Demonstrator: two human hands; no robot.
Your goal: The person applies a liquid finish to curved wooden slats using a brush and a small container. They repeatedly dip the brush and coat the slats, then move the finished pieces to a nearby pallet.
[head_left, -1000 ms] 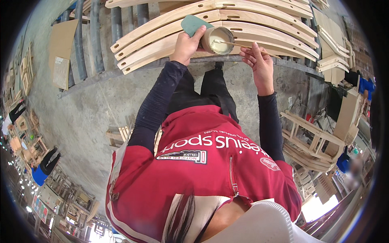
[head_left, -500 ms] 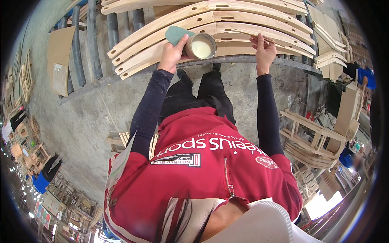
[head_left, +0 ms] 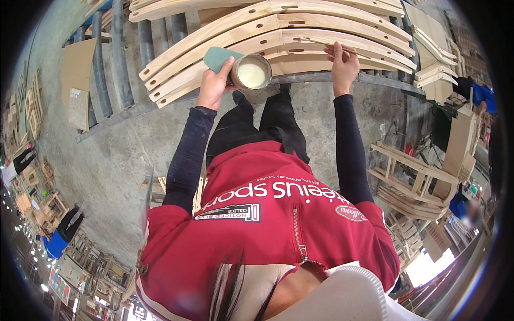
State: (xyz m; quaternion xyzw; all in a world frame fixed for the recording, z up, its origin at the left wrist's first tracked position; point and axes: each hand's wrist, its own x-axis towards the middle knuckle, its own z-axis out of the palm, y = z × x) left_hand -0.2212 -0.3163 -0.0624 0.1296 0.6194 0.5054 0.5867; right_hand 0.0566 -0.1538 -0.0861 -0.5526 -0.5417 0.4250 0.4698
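My left hand (head_left: 213,85) is closed around a round cup (head_left: 268,68) of cream-coloured liquid, and a flat green piece (head_left: 218,59) juts out beside its thumb. In my right hand (head_left: 344,68) is a thin wooden stick (head_left: 317,43), pinched in the fingers and lying nearly level. The stick's tip is over a slot in one of the curved wooden slats (head_left: 337,39); whether it touches the wood I cannot tell. Several such slats, with slots and holes in their edges, lie side by side in front of me.
Dark rollers (head_left: 122,64) of a conveyor frame carry the slats. A brown board (head_left: 78,69) rests on the rollers at left. More curved wooden parts (head_left: 436,75) sit at the far right. A wooden frame (head_left: 412,179) stands on the floor to my right. Other people are further off on both sides.
My left hand has moved left with the cup and the green piece. The right hand has shifted slightly left, and the stick's tip has moved left to the slot.
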